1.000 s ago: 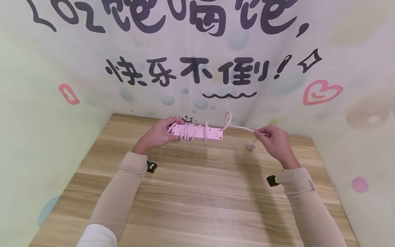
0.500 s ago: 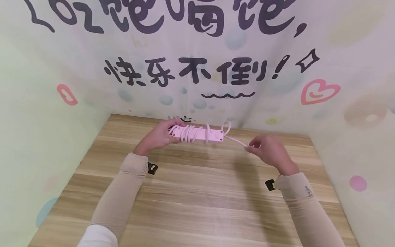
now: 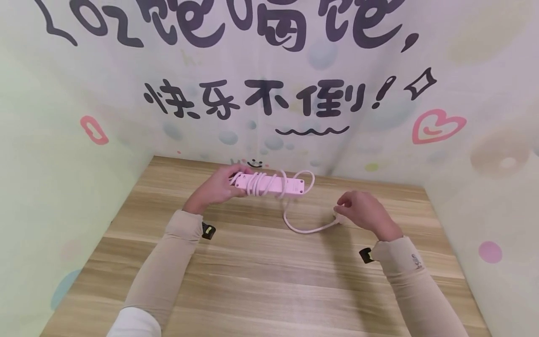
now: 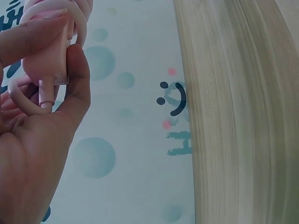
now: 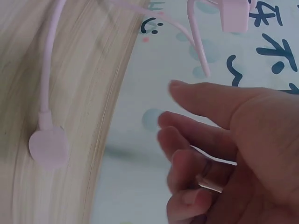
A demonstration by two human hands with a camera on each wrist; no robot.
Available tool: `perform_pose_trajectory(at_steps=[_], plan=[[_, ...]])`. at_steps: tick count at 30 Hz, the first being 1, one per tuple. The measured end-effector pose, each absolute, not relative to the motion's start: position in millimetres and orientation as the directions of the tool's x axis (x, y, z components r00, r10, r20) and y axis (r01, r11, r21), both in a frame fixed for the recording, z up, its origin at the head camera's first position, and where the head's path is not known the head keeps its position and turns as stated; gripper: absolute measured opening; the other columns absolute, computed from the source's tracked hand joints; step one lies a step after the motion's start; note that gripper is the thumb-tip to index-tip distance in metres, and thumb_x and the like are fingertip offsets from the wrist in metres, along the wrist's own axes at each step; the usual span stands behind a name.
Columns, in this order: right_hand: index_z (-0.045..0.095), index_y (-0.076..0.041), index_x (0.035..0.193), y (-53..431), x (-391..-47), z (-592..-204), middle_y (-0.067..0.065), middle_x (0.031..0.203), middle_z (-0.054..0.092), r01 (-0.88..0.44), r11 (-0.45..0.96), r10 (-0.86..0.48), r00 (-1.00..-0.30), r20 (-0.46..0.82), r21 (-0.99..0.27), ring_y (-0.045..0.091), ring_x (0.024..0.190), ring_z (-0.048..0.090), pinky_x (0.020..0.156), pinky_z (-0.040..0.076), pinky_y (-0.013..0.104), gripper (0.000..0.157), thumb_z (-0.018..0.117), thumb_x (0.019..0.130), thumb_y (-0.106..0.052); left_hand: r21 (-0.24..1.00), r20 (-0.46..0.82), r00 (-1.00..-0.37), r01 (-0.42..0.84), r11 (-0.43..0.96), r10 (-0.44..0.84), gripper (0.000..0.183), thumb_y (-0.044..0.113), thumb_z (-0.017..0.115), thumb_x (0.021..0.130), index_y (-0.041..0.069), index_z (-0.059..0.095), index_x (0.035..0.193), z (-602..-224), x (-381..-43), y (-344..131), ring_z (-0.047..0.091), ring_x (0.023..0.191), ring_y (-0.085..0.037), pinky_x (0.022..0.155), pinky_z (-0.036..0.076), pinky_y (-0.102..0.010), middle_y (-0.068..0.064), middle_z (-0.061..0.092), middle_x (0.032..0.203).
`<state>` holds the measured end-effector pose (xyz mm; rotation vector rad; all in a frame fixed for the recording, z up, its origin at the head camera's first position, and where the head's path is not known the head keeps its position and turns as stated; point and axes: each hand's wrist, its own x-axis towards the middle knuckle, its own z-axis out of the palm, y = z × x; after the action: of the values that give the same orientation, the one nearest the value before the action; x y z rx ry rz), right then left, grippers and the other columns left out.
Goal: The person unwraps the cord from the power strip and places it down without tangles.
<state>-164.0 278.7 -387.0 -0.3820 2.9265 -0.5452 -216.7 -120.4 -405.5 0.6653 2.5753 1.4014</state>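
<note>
My left hand grips one end of a pink power strip, holding it above the table. In the left wrist view, thumb and fingers pinch the strip's end beside the cord's entry. Several loops of pale pink cord wrap around the strip. A loose length of it loops past the far end and hangs below in a curve. My right hand is near the cord's end, fingers loosely bent and thumb apart. In the right wrist view, nothing lies between those fingers, and the round plug hangs apart from them.
A wood-grain table lies beneath both hands. Behind it hangs a printed backdrop with dark lettering, close to the strip. Similar pale panels stand at the left and right sides. Each wrist carries a small black camera piece.
My right hand has let go of the cord and moved slightly down. The loose cord, earlier drawn out to the right, now sags below the strip. My left hand keeps its hold.
</note>
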Motion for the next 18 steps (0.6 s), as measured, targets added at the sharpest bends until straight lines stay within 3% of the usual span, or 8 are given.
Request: perform_pose_trajectory(at_steps=[7, 12, 18], plan=[[0.069, -0.004, 0.123, 263.5, -174.1, -386.4, 0.013, 0.108, 0.072, -0.252, 0.874, -0.264, -0.964, 0.029, -0.414, 0.025, 0.090, 0.066, 0.081, 0.054, 0.046, 0.036, 0.059, 0.103, -0.032, 0.823, 0.074, -0.899, 0.300, 0.483, 0.432, 0.052, 0.000, 0.080, 0.078, 0.012, 0.065, 0.126, -406.7, -216.5, -120.5, 0.056, 0.105, -0.026, 0.091, 0.047, -0.037, -0.012, 0.066, 0.126], [0.060, -0.003, 0.136, 248.5, -188.2, -383.8, 0.015, 0.122, 0.064, -0.363, 0.825, -0.345, -0.930, 0.124, -0.434, 0.029, 0.099, 0.065, 0.086, 0.056, 0.048, 0.040, 0.058, 0.104, -0.027, 0.823, 0.078, -0.894, 0.307, 0.477, 0.440, 0.052, 0.000, 0.080, 0.078, 0.011, 0.064, 0.126, -407.3, -216.5, -119.6, 0.056, 0.104, -0.027, 0.089, 0.048, -0.037, -0.013, 0.066, 0.125], [0.052, 0.003, 0.143, 232.9, -212.1, -383.4, 0.020, 0.128, 0.062, -0.352, 0.813, -0.370, -0.927, 0.055, -0.464, 0.035, 0.111, 0.062, 0.098, 0.051, 0.052, 0.047, 0.054, 0.106, -0.026, 0.821, 0.080, -0.899, 0.305, 0.483, 0.431, 0.052, 0.000, 0.081, 0.077, 0.011, 0.064, 0.125, -407.8, -216.8, -118.3, 0.056, 0.101, -0.026, 0.086, 0.049, -0.036, -0.012, 0.066, 0.121]])
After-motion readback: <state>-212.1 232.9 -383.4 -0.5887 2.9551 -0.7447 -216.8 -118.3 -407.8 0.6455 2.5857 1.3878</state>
